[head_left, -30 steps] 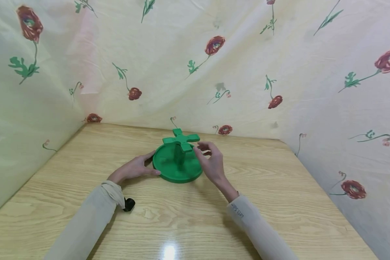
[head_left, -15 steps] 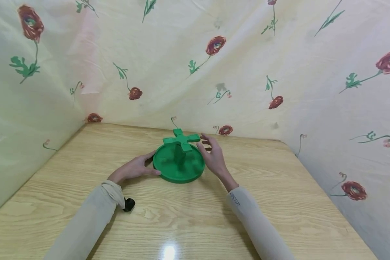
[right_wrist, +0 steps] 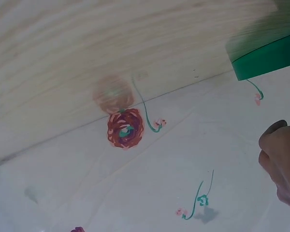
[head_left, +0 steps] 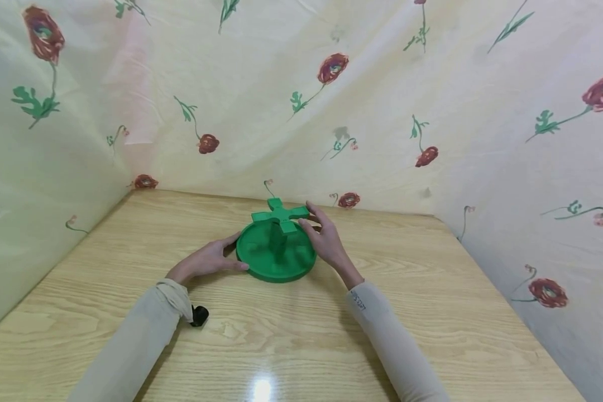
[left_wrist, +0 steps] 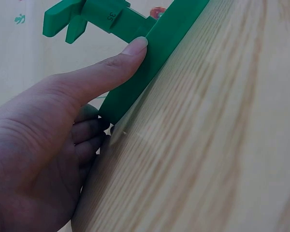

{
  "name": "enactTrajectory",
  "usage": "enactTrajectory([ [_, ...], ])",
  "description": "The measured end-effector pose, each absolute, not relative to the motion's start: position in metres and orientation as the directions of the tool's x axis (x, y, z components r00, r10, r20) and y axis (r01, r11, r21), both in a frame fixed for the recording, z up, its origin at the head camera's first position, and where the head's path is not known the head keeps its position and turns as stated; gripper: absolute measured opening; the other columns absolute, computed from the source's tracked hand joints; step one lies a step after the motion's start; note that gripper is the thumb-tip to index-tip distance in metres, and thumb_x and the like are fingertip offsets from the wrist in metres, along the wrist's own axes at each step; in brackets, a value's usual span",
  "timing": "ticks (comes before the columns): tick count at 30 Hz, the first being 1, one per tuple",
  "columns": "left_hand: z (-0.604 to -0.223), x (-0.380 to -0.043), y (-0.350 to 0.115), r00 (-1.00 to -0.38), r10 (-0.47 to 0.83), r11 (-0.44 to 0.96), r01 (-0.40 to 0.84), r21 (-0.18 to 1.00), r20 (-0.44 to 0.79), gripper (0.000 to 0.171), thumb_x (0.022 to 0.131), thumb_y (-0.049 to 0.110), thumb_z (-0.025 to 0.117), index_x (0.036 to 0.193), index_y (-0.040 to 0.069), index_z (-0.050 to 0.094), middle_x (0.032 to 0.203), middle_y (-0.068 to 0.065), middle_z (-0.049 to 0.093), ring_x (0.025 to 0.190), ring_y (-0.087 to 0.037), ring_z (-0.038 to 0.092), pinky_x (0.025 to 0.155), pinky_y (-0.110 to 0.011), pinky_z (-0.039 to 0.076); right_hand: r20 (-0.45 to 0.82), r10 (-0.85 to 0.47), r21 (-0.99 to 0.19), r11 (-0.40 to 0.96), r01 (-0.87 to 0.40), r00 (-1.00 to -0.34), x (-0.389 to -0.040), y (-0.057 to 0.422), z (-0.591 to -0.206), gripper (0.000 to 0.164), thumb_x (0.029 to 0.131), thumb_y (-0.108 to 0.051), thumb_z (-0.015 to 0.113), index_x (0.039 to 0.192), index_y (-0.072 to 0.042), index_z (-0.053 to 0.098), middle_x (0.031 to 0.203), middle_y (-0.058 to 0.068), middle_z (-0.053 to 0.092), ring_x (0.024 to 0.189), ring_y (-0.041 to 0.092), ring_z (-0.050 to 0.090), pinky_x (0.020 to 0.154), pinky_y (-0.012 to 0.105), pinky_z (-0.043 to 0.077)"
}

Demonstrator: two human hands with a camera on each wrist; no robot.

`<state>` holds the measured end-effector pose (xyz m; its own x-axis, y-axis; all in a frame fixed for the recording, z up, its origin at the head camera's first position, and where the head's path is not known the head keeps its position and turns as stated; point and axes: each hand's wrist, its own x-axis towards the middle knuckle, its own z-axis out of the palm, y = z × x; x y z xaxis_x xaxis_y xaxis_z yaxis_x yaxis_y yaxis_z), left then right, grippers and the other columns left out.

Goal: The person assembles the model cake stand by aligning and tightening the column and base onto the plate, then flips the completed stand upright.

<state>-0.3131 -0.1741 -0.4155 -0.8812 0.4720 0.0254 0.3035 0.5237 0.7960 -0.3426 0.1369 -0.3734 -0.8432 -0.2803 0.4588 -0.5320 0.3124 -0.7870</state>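
A green round tray (head_left: 261,265) with a raised rim stands on the table. From its middle rises a green post (head_left: 277,240), topped by a flat four-armed green cross (head_left: 280,215). My left hand (head_left: 210,261) holds the tray's left rim, thumb on the near side and fingers round the far side. In the left wrist view the thumb (left_wrist: 135,47) presses against the tray's edge, and the number 35 shows on the post. My right hand (head_left: 326,237) is at the cross's right arm, index finger behind its tip and thumb in front.
A small black object (head_left: 199,316) sits by the left sleeve cuff. The wood-grain table (head_left: 291,346) is bounded behind and at both sides by a pale flowered cloth (head_left: 251,100). Light reflects off the table's front.
My right hand first drew back from the cross with its fingers spreading, then moved in around the right arm's tip. The left hand, tray and cross look unmoved.
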Motion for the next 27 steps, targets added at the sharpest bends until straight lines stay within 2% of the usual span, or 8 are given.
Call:
enactTrajectory([
  [4, -0.415, -0.313, -0.174, -0.882, 0.470, 0.525, 0.307, 0.794, 0.030, 0.106, 0.091, 0.045, 0.080, 0.166, 0.006, 0.015, 0.168, -0.021, 0.021, 0.154, -0.038, 0.018, 0.120, -0.056, 0.025, 0.455, -0.277, -0.790, 0.313, -0.527, -0.846, -0.343, 0.138, -0.373, 0.052, 0.107, -0.009, 0.058, 0.155, 0.004, 0.041, 0.154, 0.024, 0.046, 0.132, 0.039, 0.053, 0.102, 0.053, 0.049],
  [12, -0.415, -0.312, -0.173, -0.878, 0.476, 0.516, 0.315, 0.797, 0.039, 0.105, 0.093, 0.042, 0.079, 0.165, 0.002, 0.015, 0.167, -0.023, 0.021, 0.154, -0.039, 0.017, 0.120, -0.056, 0.024, 0.503, -0.253, -0.766, 0.313, -0.561, -0.827, -0.339, 0.141, -0.375, 0.045, 0.104, -0.003, 0.061, 0.146, 0.009, 0.051, 0.140, 0.029, 0.056, 0.120, 0.043, 0.058, 0.095, 0.056, 0.050],
  [22, -0.415, -0.312, -0.173, -0.878, 0.478, 0.510, 0.314, 0.801, 0.039, 0.104, 0.093, 0.041, 0.080, 0.165, 0.003, 0.015, 0.168, -0.022, 0.021, 0.154, -0.038, 0.017, 0.120, -0.056, 0.023, 0.502, -0.229, -0.768, 0.326, -0.552, -0.834, -0.327, 0.144, -0.375, 0.037, 0.104, -0.006, 0.064, 0.138, 0.006, 0.059, 0.128, 0.022, 0.062, 0.116, 0.035, 0.061, 0.093, 0.048, 0.051],
  [27, -0.415, -0.311, -0.173, -0.879, 0.476, 0.508, 0.310, 0.804, 0.038, 0.105, 0.092, 0.042, 0.080, 0.165, 0.003, 0.016, 0.168, -0.022, 0.021, 0.154, -0.038, 0.018, 0.120, -0.056, 0.024, 0.497, -0.230, -0.779, 0.306, -0.547, -0.837, -0.301, 0.137, -0.355, 0.035, 0.102, 0.000, 0.063, 0.134, 0.013, 0.058, 0.123, 0.028, 0.061, 0.114, 0.043, 0.061, 0.093, 0.052, 0.050],
])
